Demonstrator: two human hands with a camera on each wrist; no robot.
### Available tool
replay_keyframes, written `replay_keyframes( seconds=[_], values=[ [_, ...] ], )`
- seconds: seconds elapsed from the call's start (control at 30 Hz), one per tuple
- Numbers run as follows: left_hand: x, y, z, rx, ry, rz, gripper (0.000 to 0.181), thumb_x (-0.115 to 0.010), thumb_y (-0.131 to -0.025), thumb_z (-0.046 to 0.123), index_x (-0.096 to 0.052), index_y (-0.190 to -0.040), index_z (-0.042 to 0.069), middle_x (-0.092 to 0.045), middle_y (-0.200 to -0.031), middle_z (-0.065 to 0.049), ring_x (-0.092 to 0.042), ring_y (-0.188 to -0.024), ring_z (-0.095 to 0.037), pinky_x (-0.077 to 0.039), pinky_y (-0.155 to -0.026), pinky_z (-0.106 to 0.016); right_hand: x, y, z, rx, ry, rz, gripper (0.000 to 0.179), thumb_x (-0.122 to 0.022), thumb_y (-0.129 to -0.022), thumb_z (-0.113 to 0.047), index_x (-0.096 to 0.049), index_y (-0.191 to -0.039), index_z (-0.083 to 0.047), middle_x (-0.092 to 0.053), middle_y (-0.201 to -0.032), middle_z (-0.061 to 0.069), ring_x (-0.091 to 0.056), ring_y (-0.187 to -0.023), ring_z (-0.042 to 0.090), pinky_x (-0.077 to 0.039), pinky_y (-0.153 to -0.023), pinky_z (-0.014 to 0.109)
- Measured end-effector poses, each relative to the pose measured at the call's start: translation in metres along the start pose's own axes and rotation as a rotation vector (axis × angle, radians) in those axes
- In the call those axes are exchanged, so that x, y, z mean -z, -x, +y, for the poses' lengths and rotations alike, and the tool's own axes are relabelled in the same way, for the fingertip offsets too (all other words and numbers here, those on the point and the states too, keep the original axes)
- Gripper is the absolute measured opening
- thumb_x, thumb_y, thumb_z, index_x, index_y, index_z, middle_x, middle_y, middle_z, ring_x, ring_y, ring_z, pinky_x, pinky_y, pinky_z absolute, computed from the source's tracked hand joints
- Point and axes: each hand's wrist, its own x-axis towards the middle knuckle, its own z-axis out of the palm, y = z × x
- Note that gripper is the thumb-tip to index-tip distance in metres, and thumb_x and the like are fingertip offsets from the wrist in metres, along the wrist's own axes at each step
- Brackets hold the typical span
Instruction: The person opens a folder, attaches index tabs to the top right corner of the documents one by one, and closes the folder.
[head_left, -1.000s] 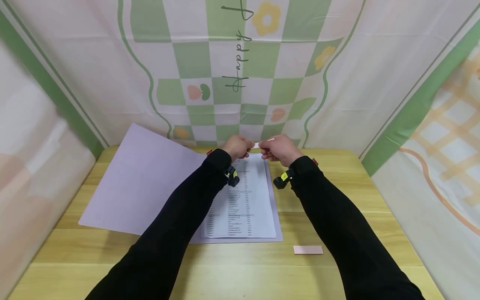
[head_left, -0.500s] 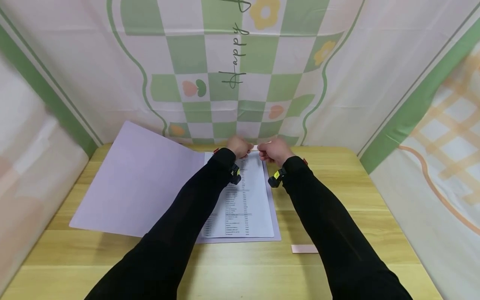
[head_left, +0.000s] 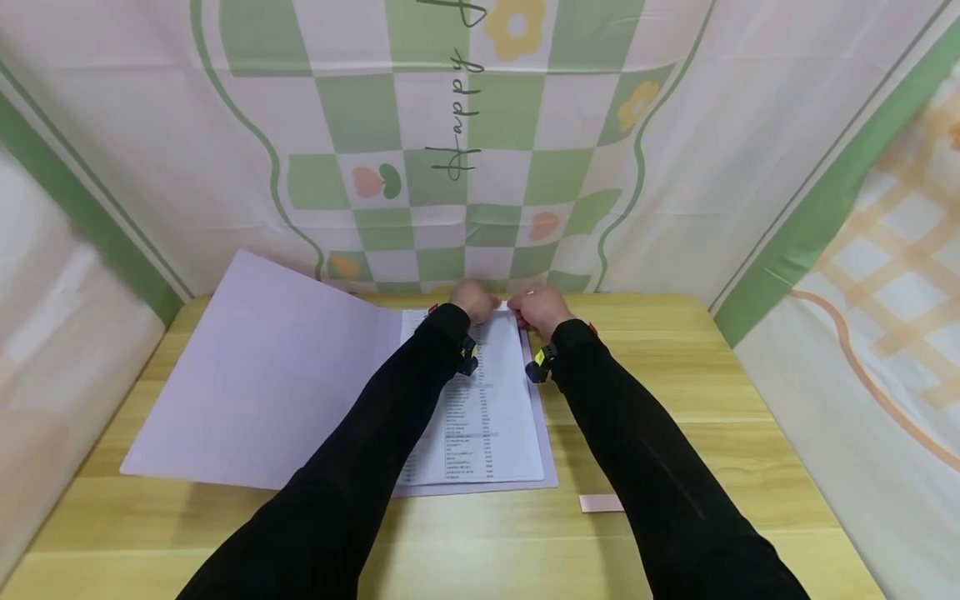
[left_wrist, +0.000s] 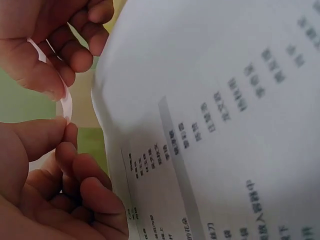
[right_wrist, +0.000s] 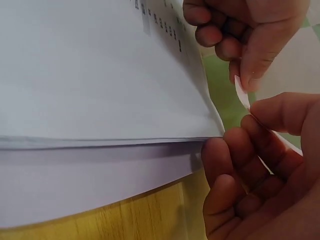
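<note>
A cloth [head_left: 517, 117] printed with green checks, flowers and the word "Happy" is hanging behind the far edge of the counter [head_left: 738, 417]. On this pale wooden counter a lilac folder [head_left: 255, 383] is lying open; its left cover is slanting up toward the far left corner, and its right side is resting around the middle. Two black sleeves, the left [head_left: 375, 433] and the right [head_left: 637, 442], are stretching toward the far edge, the left one crossing the folder. A stack of printed sheets [head_left: 480, 442] is lying on the folder's right side. By the stack's far end, near the counter's far edge, the left hand [head_left: 474, 302] and right hand [head_left: 542, 312] are facing each other, nearly meeting. Both hands are pinching a narrow pale strip [left_wrist: 66, 102] between thumb and forefinger, the other fingers curling in. The strip is bowing slightly in the short gap between them. A pink strip [head_left: 601, 503] is lying between the folder's near right corner and the counter's right edge, the right sleeve covering its right end.
</note>
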Motion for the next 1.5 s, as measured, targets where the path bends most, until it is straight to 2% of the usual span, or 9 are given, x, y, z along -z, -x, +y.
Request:
replay_keyframes(
  seconds=[0.17, 0.3, 0.6, 0.83, 0.97, 1.17, 1.33, 1.5],
  values=[
    [-0.005, -0.010, -0.003, 0.038, -0.005, -0.026, 0.035, -0.060, -0.099, 0.032, -0.070, -0.099, -0.001, -0.064, -0.107, -0.011, -0.057, -0.093, -0.024, -0.046, -0.083, -0.030, -0.002, -0.002, 0.001, 0.003, 0.055, -0.007, 0.023, -0.060, -0.094, -0.015, -0.068, -0.091, 0.007, -0.064, -0.082, 0.013, -0.059, -0.073, 0.026, -0.045, -0.064, 0.032],
    [-0.008, -0.015, -0.003, 0.031, -0.044, -0.028, 0.038, -0.060, -0.098, 0.033, -0.069, -0.106, -0.003, -0.064, -0.114, -0.013, -0.058, -0.098, -0.024, -0.046, -0.087, -0.030, -0.003, -0.006, 0.003, 0.046, 0.143, 0.000, 0.024, -0.060, -0.093, -0.014, -0.071, -0.091, 0.008, -0.069, -0.085, 0.016, -0.060, -0.067, 0.022, -0.043, -0.060, 0.028],
    [-0.012, -0.014, 0.002, 0.019, -0.131, -0.013, 0.038, -0.060, -0.099, 0.032, -0.069, -0.109, -0.004, -0.065, -0.120, -0.014, -0.060, -0.104, -0.026, -0.046, -0.091, -0.030, -0.004, -0.024, 0.011, 0.029, 0.257, 0.017, 0.023, -0.061, -0.094, -0.016, -0.072, -0.084, 0.002, -0.068, -0.075, 0.008, -0.058, -0.062, 0.019, -0.042, -0.060, 0.028],
    [-0.014, -0.010, 0.005, 0.017, -0.198, 0.013, 0.035, -0.059, -0.098, 0.031, -0.070, -0.106, -0.002, -0.066, -0.118, -0.013, -0.061, -0.107, -0.027, -0.046, -0.092, -0.035, -0.003, -0.029, 0.013, 0.032, 0.312, 0.005, 0.025, -0.065, -0.094, -0.017, -0.072, -0.080, 0.002, -0.066, -0.069, 0.007, -0.056, -0.060, 0.018, -0.039, -0.055, 0.029],
    [-0.016, -0.008, 0.008, 0.074, -0.189, 0.045, 0.031, -0.059, -0.097, 0.030, -0.071, -0.104, 0.002, -0.066, -0.119, -0.009, -0.061, -0.108, -0.028, -0.048, -0.089, -0.040, -0.004, -0.030, 0.013, 0.031, 0.336, -0.001, 0.027, -0.064, -0.095, -0.019, -0.072, -0.078, 0.001, -0.065, -0.068, 0.007, -0.055, -0.061, 0.018, -0.038, -0.056, 0.029],
    [-0.020, -0.014, 0.011, 0.179, -0.189, 0.054, 0.032, -0.055, -0.098, 0.032, -0.072, -0.110, 0.008, -0.065, -0.122, -0.006, -0.061, -0.108, -0.029, -0.050, -0.083, -0.045, -0.006, -0.031, 0.010, 0.029, 0.410, 0.020, 0.029, -0.063, -0.094, -0.020, -0.073, -0.075, 0.000, -0.065, -0.067, 0.007, -0.056, -0.062, 0.020, -0.040, -0.058, 0.029],
    [-0.022, -0.017, 0.012, 0.202, -0.172, 0.061, 0.031, -0.054, -0.098, 0.033, -0.072, -0.107, 0.008, -0.066, -0.119, -0.006, -0.062, -0.105, -0.029, -0.050, -0.081, -0.043, -0.007, -0.032, 0.010, 0.012, 0.439, 0.050, 0.030, -0.063, -0.093, -0.021, -0.073, -0.072, -0.002, -0.064, -0.065, 0.006, -0.058, -0.064, 0.021, -0.041, -0.062, 0.030],
    [-0.024, -0.018, 0.010, 0.212, -0.144, 0.052, 0.031, -0.055, -0.097, 0.031, -0.070, -0.112, 0.008, -0.065, -0.122, -0.008, -0.060, -0.108, -0.031, -0.047, -0.086, -0.046, -0.007, -0.033, 0.009, -0.012, 0.442, 0.045, 0.029, -0.063, -0.092, -0.021, -0.073, -0.072, -0.002, -0.064, -0.066, 0.006, -0.058, -0.066, 0.022, -0.042, -0.064, 0.030]
  ],
)
